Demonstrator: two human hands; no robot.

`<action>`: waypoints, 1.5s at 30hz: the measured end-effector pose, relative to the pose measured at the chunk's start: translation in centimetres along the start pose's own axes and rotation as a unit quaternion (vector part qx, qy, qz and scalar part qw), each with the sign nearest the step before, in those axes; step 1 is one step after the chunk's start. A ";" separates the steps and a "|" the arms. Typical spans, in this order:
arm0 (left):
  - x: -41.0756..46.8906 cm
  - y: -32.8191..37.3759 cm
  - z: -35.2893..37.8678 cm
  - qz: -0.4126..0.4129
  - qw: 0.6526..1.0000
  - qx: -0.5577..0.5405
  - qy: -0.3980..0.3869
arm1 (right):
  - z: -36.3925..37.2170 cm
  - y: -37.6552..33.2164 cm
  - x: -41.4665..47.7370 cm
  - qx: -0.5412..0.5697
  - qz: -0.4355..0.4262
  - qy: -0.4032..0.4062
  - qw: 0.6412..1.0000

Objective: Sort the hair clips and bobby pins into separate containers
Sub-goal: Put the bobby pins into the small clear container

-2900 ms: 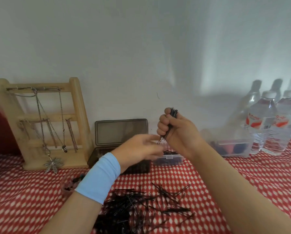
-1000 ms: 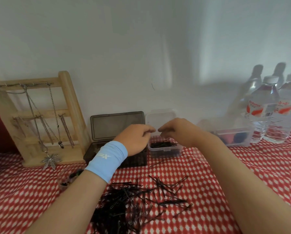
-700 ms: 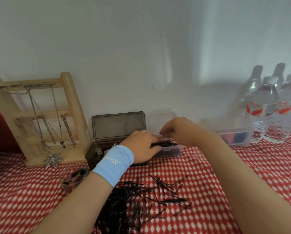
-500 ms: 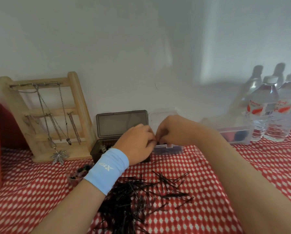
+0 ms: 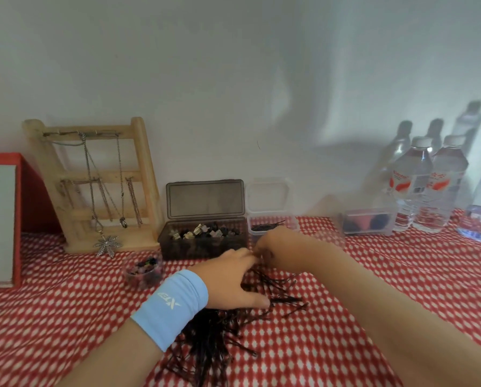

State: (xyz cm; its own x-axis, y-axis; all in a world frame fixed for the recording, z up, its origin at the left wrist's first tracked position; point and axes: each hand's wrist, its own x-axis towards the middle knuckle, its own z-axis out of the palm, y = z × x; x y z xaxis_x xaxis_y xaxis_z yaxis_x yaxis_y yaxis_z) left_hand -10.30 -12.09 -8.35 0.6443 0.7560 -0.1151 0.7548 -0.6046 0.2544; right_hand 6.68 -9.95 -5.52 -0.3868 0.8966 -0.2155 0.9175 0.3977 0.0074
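The loose bobby pins (image 5: 211, 339) lie heaped on the red-checked counter (image 5: 373, 275), lower centre of the frame. The left hand (image 5: 231, 280) rests palm down on the heap's upper edge, its fingers loosely stretched. The right hand (image 5: 281, 248) meets it just above, fingers curled down; whether they pinch a pin cannot be told. Above both hands sit a dark box (image 5: 203, 247) of hair clips (image 5: 200, 233) and a clear tub (image 5: 273, 233).

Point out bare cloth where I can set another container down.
Widest bare cloth: right of the right arm, in front of the water bottles and the clear box beside them. Second patch: front left, between the red box and the small cup. Crowded: the bobby pin pile.
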 end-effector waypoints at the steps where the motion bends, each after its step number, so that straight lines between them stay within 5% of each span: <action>1: -0.1 0.2 0.3 0.004 1.000 0.000 -0.009 | 0.0 0.3 -0.5 0.014 0.007 -0.012 1.000; 6: 0.0 1.3 1.1 0.004 0.999 0.037 0.003 | -0.5 1.4 -4.3 0.115 -0.003 -0.025 0.993; 12: -0.2 1.2 0.7 0.010 0.999 0.002 0.046 | 0.0 1.0 -6.1 0.048 0.048 -0.100 0.993; 19: -3.6 1.8 -0.5 -0.028 0.989 0.054 -0.134 | 0.0 -0.1 -6.0 0.089 0.023 -0.053 0.994; 27: -2.6 -0.1 0.3 -0.022 0.999 0.031 0.009 | 0.7 -2.2 -4.6 0.105 -0.010 0.007 0.994; 31: -2.4 -0.7 0.3 -0.026 1.000 0.001 0.004 | 0.1 -2.2 -5.8 0.110 0.024 0.015 0.993; 39: -2.5 -0.7 1.2 -0.012 0.999 0.017 0.036 | -0.1 -2.1 -4.8 0.017 0.114 -0.170 0.979; 45: -2.9 -0.8 0.7 -0.021 0.998 -0.002 0.067 | 0.1 -3.4 -4.1 0.068 0.068 -0.014 0.995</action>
State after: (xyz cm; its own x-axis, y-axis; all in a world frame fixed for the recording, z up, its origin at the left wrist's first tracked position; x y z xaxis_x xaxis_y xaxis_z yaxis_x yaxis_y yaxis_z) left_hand -12.64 -13.95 -8.86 0.5892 0.8080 0.0029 0.7805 -0.5701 0.2565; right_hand 5.19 -14.96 -4.76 -0.2582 0.9336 -0.2486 0.9657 0.2420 -0.0944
